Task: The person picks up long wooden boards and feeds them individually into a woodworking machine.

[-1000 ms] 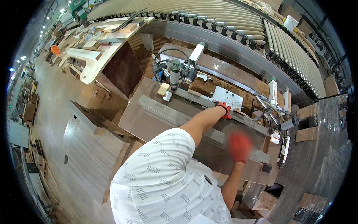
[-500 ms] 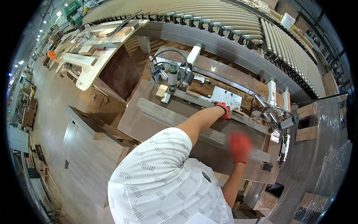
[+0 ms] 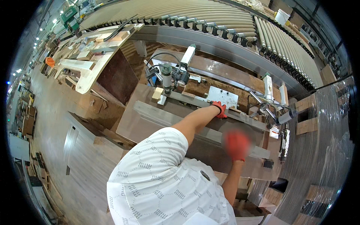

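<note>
My left hand [image 3: 219, 109], in a red glove, is at a long grey wooden strip [image 3: 191, 99] lying along the machine. Its fingers are curled over the strip's edge, just in front of a white metal plate [image 3: 222, 98]. My right hand [image 3: 237, 145], also red-gloved, is blurred, so its fingers cannot be made out. It is over the right part of the grey grooved boards [image 3: 165, 116] lying on the brown worktable [image 3: 129, 122]. A cylinder clamp [image 3: 167, 78] stands at the strip's left end, and another cylinder [image 3: 287, 116] sits slanted at its right end.
A roller conveyor [image 3: 210, 18] runs behind the machine. At the far left stands a wooden bench [image 3: 84, 85] covered with wood pieces. Grey panels [image 3: 90, 150] lean at the left, and a film-wrapped stack [image 3: 318, 146] rises at the right. A small wood block [image 3: 157, 93] rests beside the left clamp.
The whole view has shifted slightly, so the machine and boards appear a little farther left. Both hands keep nearly the same places over the strip and boards.
</note>
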`<state>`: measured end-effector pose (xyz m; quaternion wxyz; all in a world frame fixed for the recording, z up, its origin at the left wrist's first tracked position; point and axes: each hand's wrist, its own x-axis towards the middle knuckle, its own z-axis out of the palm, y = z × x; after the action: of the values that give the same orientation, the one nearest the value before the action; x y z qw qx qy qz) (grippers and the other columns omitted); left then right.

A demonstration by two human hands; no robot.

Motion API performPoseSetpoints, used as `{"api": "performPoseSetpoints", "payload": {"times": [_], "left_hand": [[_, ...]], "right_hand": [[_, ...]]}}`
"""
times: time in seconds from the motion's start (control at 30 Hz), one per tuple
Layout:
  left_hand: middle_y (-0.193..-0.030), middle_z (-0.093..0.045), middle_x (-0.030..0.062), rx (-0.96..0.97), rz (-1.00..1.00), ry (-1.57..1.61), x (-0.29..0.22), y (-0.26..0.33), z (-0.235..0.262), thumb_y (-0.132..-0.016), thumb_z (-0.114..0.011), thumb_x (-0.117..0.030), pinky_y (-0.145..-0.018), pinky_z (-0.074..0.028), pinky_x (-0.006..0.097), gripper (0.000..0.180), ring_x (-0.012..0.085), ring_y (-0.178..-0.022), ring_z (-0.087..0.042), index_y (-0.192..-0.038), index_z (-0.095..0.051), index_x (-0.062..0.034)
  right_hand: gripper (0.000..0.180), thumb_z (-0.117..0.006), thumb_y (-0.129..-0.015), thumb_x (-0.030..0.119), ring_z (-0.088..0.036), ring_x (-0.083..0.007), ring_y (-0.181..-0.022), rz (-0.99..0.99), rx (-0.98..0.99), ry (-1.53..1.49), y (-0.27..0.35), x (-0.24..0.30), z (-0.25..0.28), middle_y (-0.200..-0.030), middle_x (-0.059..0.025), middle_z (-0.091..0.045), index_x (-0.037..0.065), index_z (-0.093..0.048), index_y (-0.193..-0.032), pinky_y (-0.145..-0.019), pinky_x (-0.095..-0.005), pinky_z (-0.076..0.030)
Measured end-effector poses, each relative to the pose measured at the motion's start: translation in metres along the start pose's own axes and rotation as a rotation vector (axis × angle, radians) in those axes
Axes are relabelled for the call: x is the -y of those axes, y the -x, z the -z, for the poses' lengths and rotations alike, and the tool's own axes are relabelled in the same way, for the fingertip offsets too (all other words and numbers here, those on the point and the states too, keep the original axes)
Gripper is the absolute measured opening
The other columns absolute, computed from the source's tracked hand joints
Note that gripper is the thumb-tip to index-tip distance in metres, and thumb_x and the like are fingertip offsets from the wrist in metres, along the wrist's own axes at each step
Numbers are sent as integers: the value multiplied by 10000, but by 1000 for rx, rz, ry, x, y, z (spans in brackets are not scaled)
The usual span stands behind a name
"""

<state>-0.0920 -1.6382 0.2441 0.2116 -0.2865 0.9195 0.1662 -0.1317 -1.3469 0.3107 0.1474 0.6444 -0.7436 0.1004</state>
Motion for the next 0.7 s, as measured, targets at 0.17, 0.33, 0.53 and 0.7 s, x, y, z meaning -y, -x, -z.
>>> {"api": "performPoseSetpoints", "payload": {"times": [0.17,0.33,0.53,0.7], "left_hand": [[-1549,-539,304,-47,-9,22,1,10,-4,-975,-596,-808,-1124,-466,667,922,513,-1373,-588,-1568,-481,-111],[-1544,-563,287,-62,-50,13,-1,13,-5,-943,-613,-815,-1141,-476,627,965,486,-1415,-574,-1592,-485,-112],[-1463,-616,286,-106,-138,-65,1,10,-10,-1006,-628,-704,-1091,-526,602,813,473,-1342,-629,-1489,-513,-60],[-1320,-675,302,-300,-291,-12,27,7,-22,-1017,-704,-580,-1011,-553,588,709,508,-1236,-666,-1402,-519,-15]], "right_hand": [[210,-734,-949,233,-698,-319,-1068,2,-64,-40,8,0,-1,-1144,-106,-728,133,-761,-1132,-932,-491,-562],[255,-696,-976,336,-698,-321,-1049,-87,-101,-73,20,2,13,-1127,-106,-731,141,-765,-1125,-927,-494,-538],[424,-599,-1038,530,-692,-324,-1074,-296,260,-208,-4,11,64,-1162,-100,-733,155,-764,-1148,-968,-505,-497],[519,-560,-1035,641,-670,-317,-1095,-326,190,-241,-6,6,47,-1143,-86,-730,173,-763,-1134,-1026,-510,-441]]}}
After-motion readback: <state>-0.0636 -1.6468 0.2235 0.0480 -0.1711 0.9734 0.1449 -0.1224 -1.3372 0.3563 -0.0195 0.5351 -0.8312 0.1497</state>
